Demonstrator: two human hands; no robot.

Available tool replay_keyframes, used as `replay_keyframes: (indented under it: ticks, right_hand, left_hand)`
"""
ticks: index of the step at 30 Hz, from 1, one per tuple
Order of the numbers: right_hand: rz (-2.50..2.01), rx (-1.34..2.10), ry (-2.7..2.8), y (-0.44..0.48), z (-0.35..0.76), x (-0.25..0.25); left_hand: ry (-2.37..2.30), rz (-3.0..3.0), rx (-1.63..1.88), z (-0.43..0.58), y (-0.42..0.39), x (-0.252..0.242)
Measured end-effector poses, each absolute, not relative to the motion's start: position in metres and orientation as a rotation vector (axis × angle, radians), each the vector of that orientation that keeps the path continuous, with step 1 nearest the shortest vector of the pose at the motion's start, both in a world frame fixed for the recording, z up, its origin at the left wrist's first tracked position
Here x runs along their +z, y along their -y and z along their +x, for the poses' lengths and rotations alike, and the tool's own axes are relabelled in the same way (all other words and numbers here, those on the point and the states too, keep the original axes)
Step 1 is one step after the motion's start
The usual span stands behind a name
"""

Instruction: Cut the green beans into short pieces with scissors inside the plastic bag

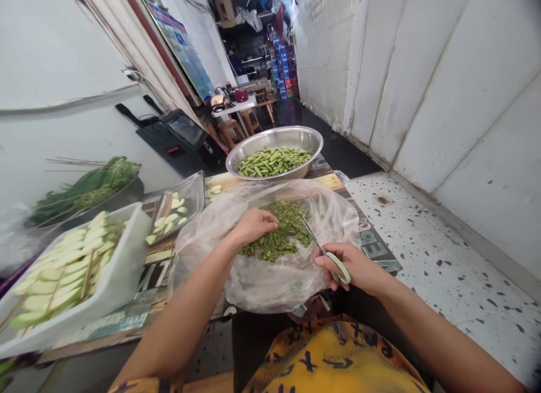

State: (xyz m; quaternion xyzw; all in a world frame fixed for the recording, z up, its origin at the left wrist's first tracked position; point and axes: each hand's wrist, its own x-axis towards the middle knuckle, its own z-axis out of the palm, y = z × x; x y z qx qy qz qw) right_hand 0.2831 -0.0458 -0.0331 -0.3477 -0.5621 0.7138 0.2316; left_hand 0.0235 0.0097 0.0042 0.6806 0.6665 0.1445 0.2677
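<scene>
My right hand is wrapped round a pair of scissors with pale green handles. The blades point up and left over a clear plastic bag spread open on the table. Inside the bag lies a heap of small green pod pieces. My left hand hovers above that heap with its fingers curled together; whatever they may hold is too hidden to make out. Just beyond the bag stands a wide steel bowl of green bean pods.
On the left, a white tub holds pale green slices on sticks. A metal tray with slices and sticks lies beside it. Behind the tub is a bowl of leafy greens. A white wall runs along the right.
</scene>
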Motion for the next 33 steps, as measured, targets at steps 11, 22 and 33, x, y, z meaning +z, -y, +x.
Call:
replay_keyframes:
  ticks: [11, 22, 33]
  right_hand:
    - [-0.996, 1.957, 1.704, 0.040, 0.270, -0.018]
    - [-0.951, 1.959, 1.600, 0.040, 0.269, -0.015]
    - [-0.988, 1.975, 1.701, 0.040, 0.268, -0.013]
  left_hand:
    - [-1.531, 1.238, 0.643, 0.053, 0.023, 0.018]
    - [-1.426, 1.064, 0.833, 0.066, 0.036, 0.017]
    - [-1.408, 1.063, 0.832, 0.066, 0.037, 0.018]
